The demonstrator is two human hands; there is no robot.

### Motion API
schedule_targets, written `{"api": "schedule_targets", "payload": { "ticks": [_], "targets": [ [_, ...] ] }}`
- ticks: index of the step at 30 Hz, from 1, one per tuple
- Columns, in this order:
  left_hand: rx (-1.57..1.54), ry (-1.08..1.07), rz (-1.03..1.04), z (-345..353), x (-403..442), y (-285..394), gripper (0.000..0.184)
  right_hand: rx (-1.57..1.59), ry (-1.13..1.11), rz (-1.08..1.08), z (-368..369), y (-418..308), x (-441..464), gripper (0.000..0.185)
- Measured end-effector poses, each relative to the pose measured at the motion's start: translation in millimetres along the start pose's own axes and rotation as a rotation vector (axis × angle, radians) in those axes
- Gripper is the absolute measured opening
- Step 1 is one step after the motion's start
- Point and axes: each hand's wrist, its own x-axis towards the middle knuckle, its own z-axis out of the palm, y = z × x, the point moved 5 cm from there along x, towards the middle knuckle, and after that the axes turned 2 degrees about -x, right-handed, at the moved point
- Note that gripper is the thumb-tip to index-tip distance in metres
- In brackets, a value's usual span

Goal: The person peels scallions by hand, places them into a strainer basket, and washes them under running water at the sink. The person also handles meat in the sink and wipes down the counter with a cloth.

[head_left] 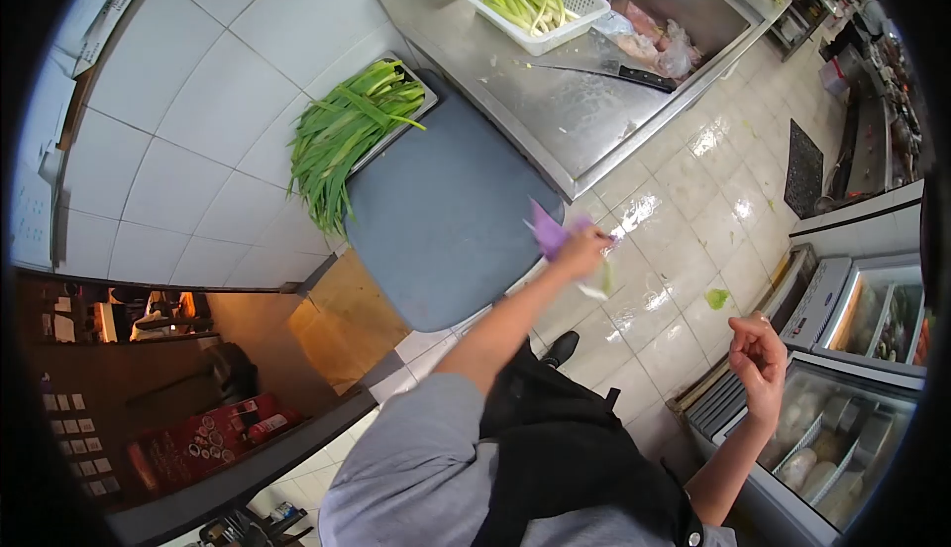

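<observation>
My left hand [586, 248] reaches forward past the rounded corner of a grey lid-like surface [446, 210], its fingers closed on a thin purple sheet [551, 232]. The sheet is smeared by motion, and I cannot tell whether it is cloth or plastic. Something pale green and white [598, 281] shows just below this hand, also blurred. Off to the right, my right hand [759, 361] hangs over the floor with loosely curled fingers and nothing visible in it. Long green leafy stalks [357, 131] lie in a metal tray [428, 101] at the far left of the grey surface.
A steel sink counter [515, 101] holds a white basket [540, 44] of cut green stalks and a black-handled knife [646, 77]. Bagged pinkish food [654, 42] lies in the basin. A green leaf [717, 297] is on the wet tiled floor. Glass-topped freezers [832, 438] stand at right.
</observation>
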Motion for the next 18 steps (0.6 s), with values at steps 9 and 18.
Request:
{"api": "schedule_targets", "payload": {
  "ticks": [9,18],
  "targets": [
    [-0.214,0.312,0.019,-38.1,-67.4,103.3,0.052,-0.024,0.080,0.049,-29.4,27.2,-20.0,0.033],
    [-0.029,1.002,-0.484,-232.6,-204.9,-87.7,0.057,-0.028,-0.060,0.123,22.4,35.4,11.1,0.035]
  ]
}}
